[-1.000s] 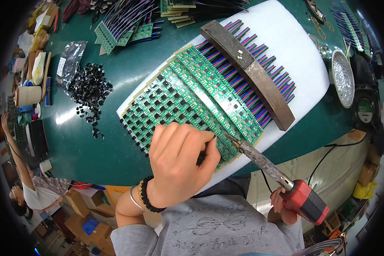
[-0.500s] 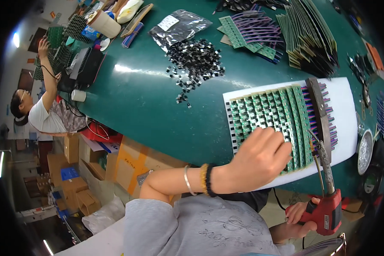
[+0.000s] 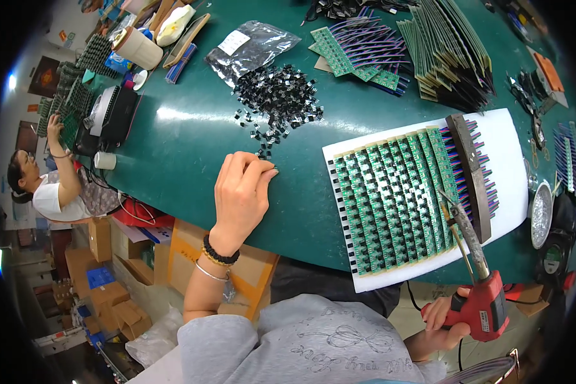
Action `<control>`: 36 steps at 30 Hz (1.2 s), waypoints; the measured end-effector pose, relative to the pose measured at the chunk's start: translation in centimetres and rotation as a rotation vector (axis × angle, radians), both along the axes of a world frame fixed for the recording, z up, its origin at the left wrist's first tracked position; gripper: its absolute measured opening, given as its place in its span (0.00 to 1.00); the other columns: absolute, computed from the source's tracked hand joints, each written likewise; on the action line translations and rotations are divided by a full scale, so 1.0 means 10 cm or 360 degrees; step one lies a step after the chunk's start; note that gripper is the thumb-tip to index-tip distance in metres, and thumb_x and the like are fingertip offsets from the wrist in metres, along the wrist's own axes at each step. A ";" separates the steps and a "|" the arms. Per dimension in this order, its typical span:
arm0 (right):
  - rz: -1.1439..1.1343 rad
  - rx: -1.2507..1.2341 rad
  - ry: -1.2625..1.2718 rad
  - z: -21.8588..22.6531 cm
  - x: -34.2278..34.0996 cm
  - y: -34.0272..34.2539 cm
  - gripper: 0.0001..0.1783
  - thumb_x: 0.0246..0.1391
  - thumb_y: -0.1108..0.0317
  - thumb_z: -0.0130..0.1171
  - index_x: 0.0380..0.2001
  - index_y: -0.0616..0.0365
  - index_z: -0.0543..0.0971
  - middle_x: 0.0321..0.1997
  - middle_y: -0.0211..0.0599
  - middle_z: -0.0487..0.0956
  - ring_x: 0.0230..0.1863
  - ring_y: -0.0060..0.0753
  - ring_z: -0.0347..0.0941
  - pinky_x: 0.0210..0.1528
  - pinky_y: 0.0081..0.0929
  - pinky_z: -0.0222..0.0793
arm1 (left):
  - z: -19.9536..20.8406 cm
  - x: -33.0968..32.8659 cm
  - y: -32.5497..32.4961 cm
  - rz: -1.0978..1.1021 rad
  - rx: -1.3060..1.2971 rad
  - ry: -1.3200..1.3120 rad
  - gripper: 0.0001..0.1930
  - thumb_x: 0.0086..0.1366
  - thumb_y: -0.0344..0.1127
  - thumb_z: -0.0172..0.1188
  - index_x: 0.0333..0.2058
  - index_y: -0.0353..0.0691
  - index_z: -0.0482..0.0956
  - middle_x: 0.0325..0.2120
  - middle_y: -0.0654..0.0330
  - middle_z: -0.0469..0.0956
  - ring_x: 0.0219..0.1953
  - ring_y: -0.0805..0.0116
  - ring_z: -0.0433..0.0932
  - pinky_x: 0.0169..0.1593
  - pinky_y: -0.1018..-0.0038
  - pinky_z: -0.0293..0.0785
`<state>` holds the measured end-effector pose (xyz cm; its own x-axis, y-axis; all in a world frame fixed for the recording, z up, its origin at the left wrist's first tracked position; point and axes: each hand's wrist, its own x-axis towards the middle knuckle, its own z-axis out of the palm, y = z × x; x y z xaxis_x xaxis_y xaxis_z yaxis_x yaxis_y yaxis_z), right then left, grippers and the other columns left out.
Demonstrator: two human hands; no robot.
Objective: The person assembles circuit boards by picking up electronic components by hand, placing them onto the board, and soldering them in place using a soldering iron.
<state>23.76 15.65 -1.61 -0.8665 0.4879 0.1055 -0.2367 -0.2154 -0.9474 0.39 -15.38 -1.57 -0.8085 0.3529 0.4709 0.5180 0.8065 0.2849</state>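
Observation:
My left hand (image 3: 242,195) is over the green table at the near tip of a heap of small black components (image 3: 276,99). Its thumb and forefinger pinch together; whatever is between the fingertips is too small to make out. My right hand (image 3: 445,319) is wrapped round the red handle of a soldering gun (image 3: 486,313). The gun's metal barrel points up and away, its tip over the right side of several rows of green circuit boards (image 3: 393,205). Those boards lie on a white foam sheet (image 3: 513,153), black components set along many of them. Across their wires rests a dark metal bar (image 3: 470,176).
Behind the heap lies a clear plastic bag (image 3: 253,48). More wired boards (image 3: 358,54) and a fanned stack of boards (image 3: 445,54) are at the back. Pliers (image 3: 528,109) and a silver oval dish (image 3: 541,214) lie at right. A co-worker (image 3: 51,179) sits at far left, near cardboard boxes (image 3: 221,259).
My left hand has left the circuit boards and moved left to the black components. The soldering gun, still in my right hand, has shifted slightly left and its tip is a little higher.

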 end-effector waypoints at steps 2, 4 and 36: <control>0.0008 0.0011 -0.0012 0.01 0.01 -0.01 0.45 0.58 0.35 0.54 0.56 0.69 0.61 0.10 0.25 0.62 0.08 0.20 0.57 0.13 0.19 0.58 | 0.01 0.00 0.02 -0.0018 0.0031 -0.0007 0.05 0.55 0.22 0.65 0.31 0.35 0.79 0.29 0.58 0.74 0.32 0.59 0.73 0.34 0.66 0.71; 0.0013 0.0023 0.0002 0.02 0.02 -0.02 0.45 0.58 0.35 0.55 0.56 0.69 0.60 0.11 0.25 0.62 0.08 0.20 0.57 0.13 0.20 0.58 | 0.09 0.05 0.07 -0.0039 0.0063 0.0012 0.05 0.55 0.22 0.65 0.30 0.35 0.78 0.28 0.57 0.75 0.31 0.59 0.74 0.33 0.66 0.71; -0.0367 -0.0256 -0.0420 0.13 -0.23 -0.24 0.35 0.45 0.85 0.58 0.58 0.70 0.61 0.22 0.38 0.73 0.14 0.23 0.64 0.17 0.18 0.60 | 0.25 1.00 1.56 -0.1563 0.0851 -0.0252 0.14 0.51 0.22 0.63 0.38 0.26 0.76 0.32 0.52 0.76 0.30 0.57 0.77 0.34 0.66 0.76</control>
